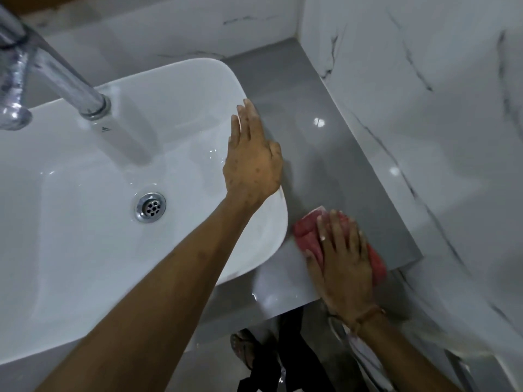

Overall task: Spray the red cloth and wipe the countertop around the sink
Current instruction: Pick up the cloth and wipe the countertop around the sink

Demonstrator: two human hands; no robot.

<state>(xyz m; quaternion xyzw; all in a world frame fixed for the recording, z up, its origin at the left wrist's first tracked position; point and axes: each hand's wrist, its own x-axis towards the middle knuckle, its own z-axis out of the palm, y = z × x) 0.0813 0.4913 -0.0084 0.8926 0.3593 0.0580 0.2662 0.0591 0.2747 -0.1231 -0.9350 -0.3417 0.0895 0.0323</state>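
The red cloth (307,232) lies flat on the grey countertop (325,154), near its front edge and just right of the white sink (85,193). My right hand (343,258) presses down on the cloth with fingers spread, covering its middle. My left hand (252,159) rests flat on the sink's right rim, fingers apart and holding nothing. No spray bottle is in view.
A chrome tap (70,80) reaches over the basin from the upper left, above the drain (150,207). White marble-patterned wall tiles (424,94) bound the counter at the back and right. Below the counter edge I see the floor and a sandalled foot (244,349).
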